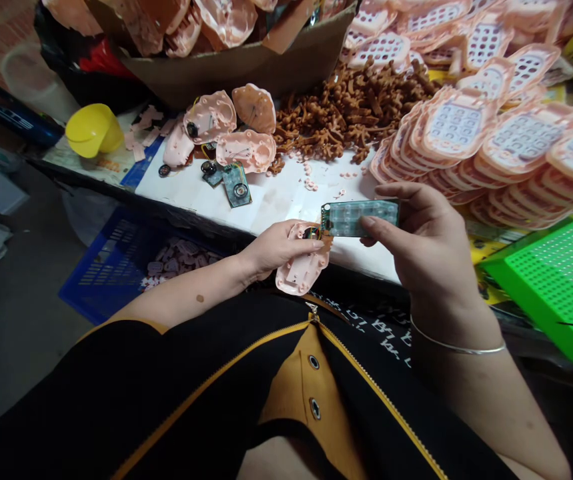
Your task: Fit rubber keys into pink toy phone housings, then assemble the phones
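Note:
Near the table's front edge, my left hand [279, 250] grips a pink plastic shell [299, 270], open side up, with its thumb across the upper part. Thin wires and a small dark round part show at the shell's top. My right hand [416, 230] pinches a green circuit board [356, 219] between thumb and fingers. The board lies flat to the right of the shell's top, its left end close to the wires. Whether board and shell touch, I cannot tell.
Behind are pink shells [246, 151], a loose board [237, 185], brown pieces [346, 110] and a cardboard box [246, 70]. Stacked pink frames [456, 127] and a green basket [556, 280] stand right. A yellow bowl [93, 130] sits left; a blue crate [101, 257] is below.

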The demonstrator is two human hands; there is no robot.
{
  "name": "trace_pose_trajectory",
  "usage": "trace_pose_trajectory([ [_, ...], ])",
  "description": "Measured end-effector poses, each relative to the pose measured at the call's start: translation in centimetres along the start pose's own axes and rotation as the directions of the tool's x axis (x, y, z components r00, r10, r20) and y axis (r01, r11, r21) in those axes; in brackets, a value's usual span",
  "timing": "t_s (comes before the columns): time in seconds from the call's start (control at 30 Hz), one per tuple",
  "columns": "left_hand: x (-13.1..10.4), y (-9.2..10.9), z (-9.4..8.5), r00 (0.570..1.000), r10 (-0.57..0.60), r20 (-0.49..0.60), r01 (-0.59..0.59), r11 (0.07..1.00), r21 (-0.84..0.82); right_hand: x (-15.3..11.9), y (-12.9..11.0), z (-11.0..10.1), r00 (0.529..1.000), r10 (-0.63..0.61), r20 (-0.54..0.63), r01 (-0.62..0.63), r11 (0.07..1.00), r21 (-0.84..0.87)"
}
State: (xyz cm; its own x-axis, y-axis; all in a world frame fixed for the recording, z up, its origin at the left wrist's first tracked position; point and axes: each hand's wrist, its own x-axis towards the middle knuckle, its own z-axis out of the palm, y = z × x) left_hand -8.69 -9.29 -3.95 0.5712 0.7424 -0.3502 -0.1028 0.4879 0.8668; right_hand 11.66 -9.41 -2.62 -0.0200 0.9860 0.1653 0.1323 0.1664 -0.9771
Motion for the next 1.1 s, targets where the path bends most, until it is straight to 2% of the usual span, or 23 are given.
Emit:
trace_pose_trajectory([
  [0.23, 0.5, -0.2, 0.6, 0.991, 0.089, -0.096, -0.084, 0.995, 0.054, -0.2, -0.4, 0.6, 0.998, 0.049, 0.041, -0.051, 0.997, 0.055],
  [0.5, 0.9, -0.2, 1.0, 0.972, 0.16, -0.171, -0.118, 0.966, 0.232, -0.6, -0.6, 1.3, 0.985, 0.164, 0.049, -0.17, 0.974, 0.148],
  [0.7, 0.9, -0.3, 0.9, 0.969, 0.172, -0.178, -0.119, 0.954, 0.275, -0.7, -1.4, 1.2, 0.983, 0.18, -0.035, -0.17, 0.966, 0.195],
  [0.8, 0.7, -0.3, 0.8, 0.968, 0.181, -0.173, -0.137, 0.961, 0.239, -0.9, -1.6, 0.5, 0.984, 0.155, -0.093, -0.134, 0.972, 0.195],
  [0.97, 0.4, -0.2, 0.8, 0.99, 0.081, -0.117, -0.076, 0.996, 0.049, -1.7, -0.9, -0.6, 0.987, 0.105, -0.118, -0.078, 0.974, 0.214],
  [1.1, 0.4, -0.1, 1.0, 0.99, 0.043, -0.136, -0.046, 0.999, -0.019, -2.0, -0.3, -0.8, 0.976, 0.164, -0.141, -0.123, 0.957, 0.261],
])
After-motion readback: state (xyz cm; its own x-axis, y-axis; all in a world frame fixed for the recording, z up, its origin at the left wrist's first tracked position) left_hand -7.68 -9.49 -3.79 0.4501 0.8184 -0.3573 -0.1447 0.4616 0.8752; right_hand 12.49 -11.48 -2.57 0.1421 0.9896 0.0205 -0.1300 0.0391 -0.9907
